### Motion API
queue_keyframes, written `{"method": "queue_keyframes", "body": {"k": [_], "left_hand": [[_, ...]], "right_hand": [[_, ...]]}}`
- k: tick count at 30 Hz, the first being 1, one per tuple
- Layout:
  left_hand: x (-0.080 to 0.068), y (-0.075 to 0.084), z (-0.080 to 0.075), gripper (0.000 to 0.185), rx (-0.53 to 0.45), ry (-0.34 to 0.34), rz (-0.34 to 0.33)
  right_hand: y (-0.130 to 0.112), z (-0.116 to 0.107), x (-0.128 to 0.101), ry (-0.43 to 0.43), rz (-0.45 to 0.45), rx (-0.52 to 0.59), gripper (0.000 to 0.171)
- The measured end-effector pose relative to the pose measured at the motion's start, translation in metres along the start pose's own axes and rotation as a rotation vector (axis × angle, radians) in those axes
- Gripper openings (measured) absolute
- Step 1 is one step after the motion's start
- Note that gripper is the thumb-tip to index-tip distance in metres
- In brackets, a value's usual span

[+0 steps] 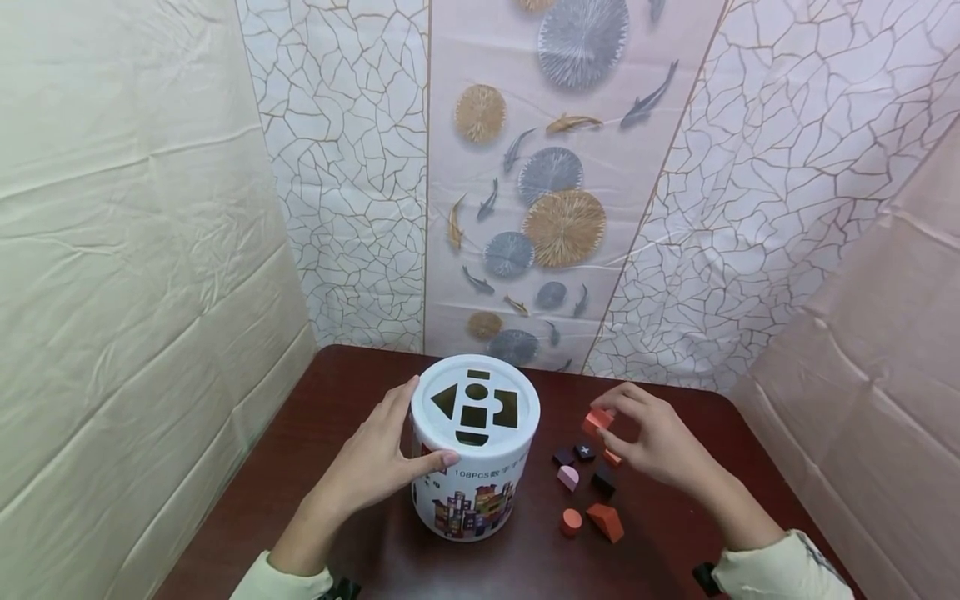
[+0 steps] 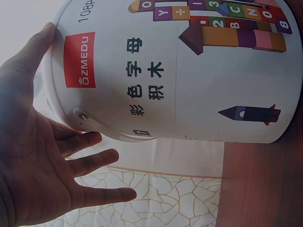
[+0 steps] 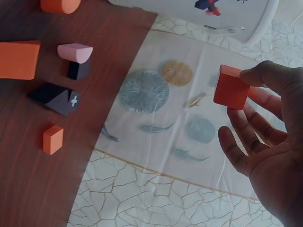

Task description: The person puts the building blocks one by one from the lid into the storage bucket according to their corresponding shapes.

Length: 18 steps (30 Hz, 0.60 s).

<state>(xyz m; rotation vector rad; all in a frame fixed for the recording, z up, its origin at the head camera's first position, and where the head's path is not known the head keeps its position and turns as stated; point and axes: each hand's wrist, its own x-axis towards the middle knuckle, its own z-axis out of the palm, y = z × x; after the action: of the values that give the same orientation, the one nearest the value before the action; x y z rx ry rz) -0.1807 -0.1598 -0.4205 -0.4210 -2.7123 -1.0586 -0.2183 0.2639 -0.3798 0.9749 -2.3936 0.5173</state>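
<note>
A white round tub (image 1: 474, 467) stands on the dark red table (image 1: 352, 533); its lid (image 1: 476, 404) has shape-cut holes. My left hand (image 1: 378, 458) rests against the tub's left side, fingers straight, thumb on the front wall; in the left wrist view the hand (image 2: 42, 156) lies spread beside the tub (image 2: 180, 75). My right hand (image 1: 645, 433) pinches an orange block (image 1: 597, 419) just above the table to the right of the tub. In the right wrist view the orange block (image 3: 231, 87) sits between thumb and fingertips (image 3: 265, 75).
Loose blocks lie right of the tub: a pink half-round (image 1: 567, 477), dark ones (image 1: 584, 452), an orange cylinder (image 1: 572, 522), an orange wedge (image 1: 606, 521). Patterned walls close in behind and on both sides. The table's far edge meets the wall.
</note>
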Motion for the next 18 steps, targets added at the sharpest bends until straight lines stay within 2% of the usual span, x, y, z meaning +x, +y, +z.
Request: {"method": "queue_keyframes", "body": {"k": [9,18], "left_hand": [[0.0,0.0,0.0,0.131,-0.003,0.002,0.004],[0.0,0.0,0.0,0.131,0.003,0.005,0.004]], "right_hand": [[-0.008,-0.005,0.014,-0.007,-0.004,-0.008,0.042],[-0.02,-0.007,0.027,-0.001,-0.03,0.031,0.041]]}}
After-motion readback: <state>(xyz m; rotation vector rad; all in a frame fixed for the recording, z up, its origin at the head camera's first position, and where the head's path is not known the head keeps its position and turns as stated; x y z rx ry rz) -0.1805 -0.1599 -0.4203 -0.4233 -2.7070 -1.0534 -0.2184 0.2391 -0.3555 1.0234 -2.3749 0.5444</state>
